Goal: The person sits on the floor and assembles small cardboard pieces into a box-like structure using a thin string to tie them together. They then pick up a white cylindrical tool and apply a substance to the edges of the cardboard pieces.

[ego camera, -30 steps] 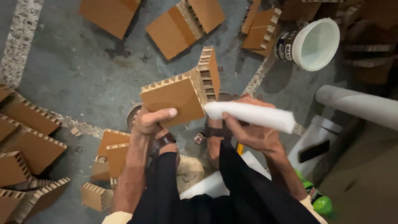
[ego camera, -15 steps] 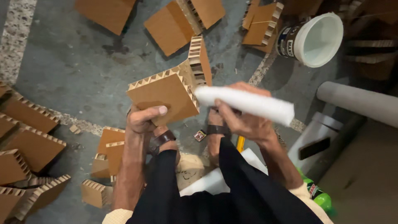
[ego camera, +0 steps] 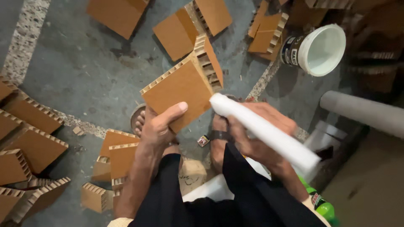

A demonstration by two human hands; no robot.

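My left hand (ego camera: 159, 126) grips a brown honeycomb cardboard corner piece (ego camera: 179, 86) by its lower edge, thumb on its flat face. The piece is two panels joined at a right angle, held above my sandalled feet. My right hand (ego camera: 263, 138) is closed around a white tube (ego camera: 269, 133), whose tip touches the cardboard's right lower edge. I look straight down over my dark trousers at a grey concrete floor.
Several loose honeycomb cardboard pieces lie around: top (ego camera: 120, 14), top middle (ego camera: 176, 33), left (ego camera: 31, 134), near my knees (ego camera: 120, 155). A white open bucket (ego camera: 322, 50) stands top right. A grey pipe (ego camera: 362, 111) lies right. A green bottle (ego camera: 322, 206) sits bottom right.
The cardboard piece has tilted and shifted slightly left and up. The white tube has swung from nearly level to slanting down right, its tip now against the cardboard's edge.
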